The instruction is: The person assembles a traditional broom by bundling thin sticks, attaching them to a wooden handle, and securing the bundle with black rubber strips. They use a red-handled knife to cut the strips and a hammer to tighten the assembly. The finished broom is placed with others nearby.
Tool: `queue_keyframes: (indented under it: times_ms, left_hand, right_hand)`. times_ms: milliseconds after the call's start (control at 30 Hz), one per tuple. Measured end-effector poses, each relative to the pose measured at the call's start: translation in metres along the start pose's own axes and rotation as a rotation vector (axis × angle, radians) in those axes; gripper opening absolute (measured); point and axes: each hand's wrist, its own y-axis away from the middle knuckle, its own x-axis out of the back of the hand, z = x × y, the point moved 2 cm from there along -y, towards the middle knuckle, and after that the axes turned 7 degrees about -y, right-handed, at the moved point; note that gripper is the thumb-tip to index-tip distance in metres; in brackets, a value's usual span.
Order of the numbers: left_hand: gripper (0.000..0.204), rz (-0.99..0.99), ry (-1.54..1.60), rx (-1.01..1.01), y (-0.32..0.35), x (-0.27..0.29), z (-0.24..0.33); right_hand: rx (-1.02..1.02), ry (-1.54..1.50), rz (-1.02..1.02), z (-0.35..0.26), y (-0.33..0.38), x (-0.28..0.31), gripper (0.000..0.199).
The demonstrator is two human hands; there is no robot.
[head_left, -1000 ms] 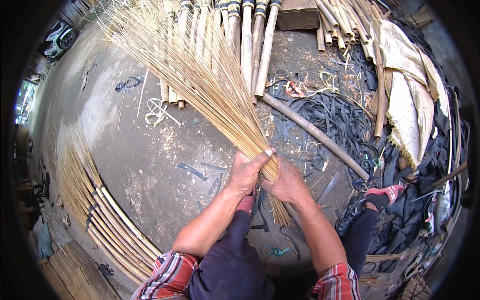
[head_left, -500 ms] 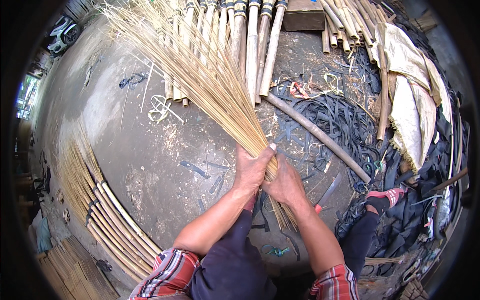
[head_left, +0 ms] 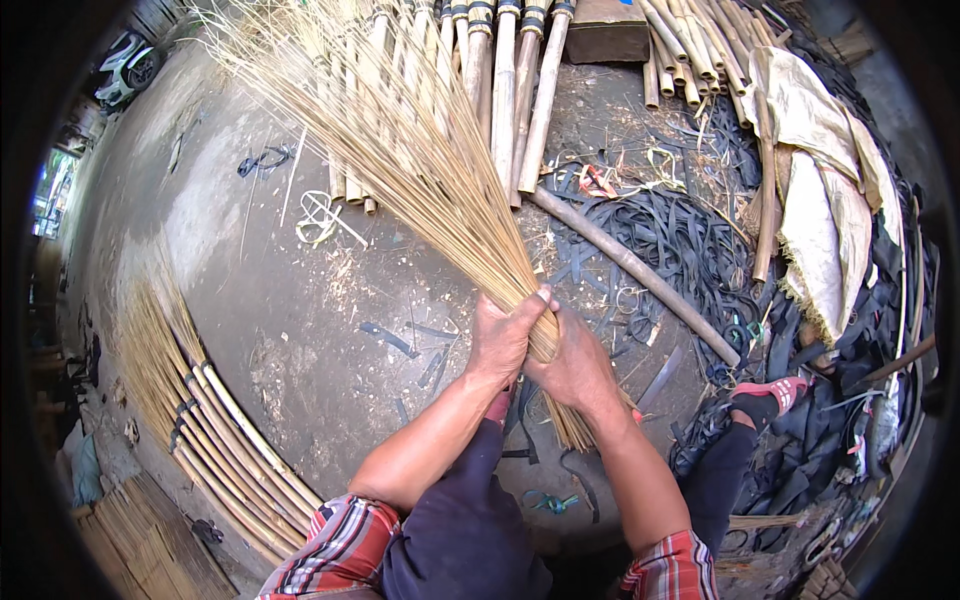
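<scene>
Grey concrete floor (head_left: 260, 300) in daylight; bamboo poles (head_left: 510, 90) lying about.

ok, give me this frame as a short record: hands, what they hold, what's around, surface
left hand: clamped around the bundle of thin sticks, thumb on top
right hand: gripping the same bundle just below the left hand, touching it
bundle: pinched at the hands, fanning out toward upper left; short butt ends stick out below the hands
ahead: thick bamboo poles side by side
right: black rubber strips in a heap, one long pole across them
left: stacked split bamboo
surface: bare concrete floor
</scene>
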Motion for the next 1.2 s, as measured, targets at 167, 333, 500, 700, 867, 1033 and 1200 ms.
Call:
queue_keyframes:
  times_ms: [167, 333, 500, 700, 867, 1033, 1200]
  left_hand:
    - [0.022, 0.055, -0.043, -0.07, 0.0, 0.0, -0.003]
    - [0.029, 0.002, -0.003, 0.035, 0.0, 0.004, -0.004]
    - [0.044, 0.06, -0.027, 0.0, 0.003, 0.008, -0.005]
    - [0.07, -0.088, -0.002, -0.065, 0.004, 0.031, 0.011]
    - [0.068, -0.298, -0.842, 0.313, 0.021, 0.056, 0.073]
    - [0.081, -0.366, -1.884, -0.597, 0.044, 0.03, 0.104]
    - [0.09, -0.848, -2.127, 0.191, 0.032, 0.018, 0.019]
  right_hand:
    - [-0.238, -0.1, -0.031, -0.009, 0.002, -0.004, 0.066]
    - [-0.213, -0.125, -0.044, -0.004, -0.004, -0.005, 0.065]
    - [-0.174, -0.173, -0.055, 0.003, -0.009, -0.011, 0.063]
    - [-0.159, -0.096, -0.144, -0.026, -0.02, 0.007, 0.05]
    - [0.038, 0.141, -0.096, -0.039, -0.03, 0.019, 0.035]
    - [0.268, 0.368, -0.057, -0.006, -0.014, -0.004, 0.024]
    - [0.434, 0.453, -0.117, 0.041, 0.033, -0.028, 0.013]
